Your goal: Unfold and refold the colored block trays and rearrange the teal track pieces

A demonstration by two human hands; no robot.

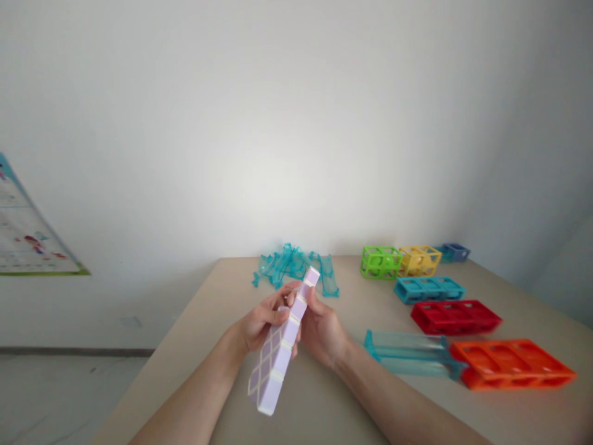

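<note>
A flat lavender slab with a pale grid is held up at a slant over the table, its narrow edge turned toward me. My left hand grips its left side, thumb pressed on the face near the upper part. On the other side, my right hand holds the slab near its top end, with the thumb along the edge. Some fingers of both hands are hidden behind it. What kind of thing the slab is, I cannot tell.
Clear teal plastic pieces lie heaped at the table's back. To the right stand green, yellow, teal, red and orange frame blocks. A clear teal track piece touches the orange one.
</note>
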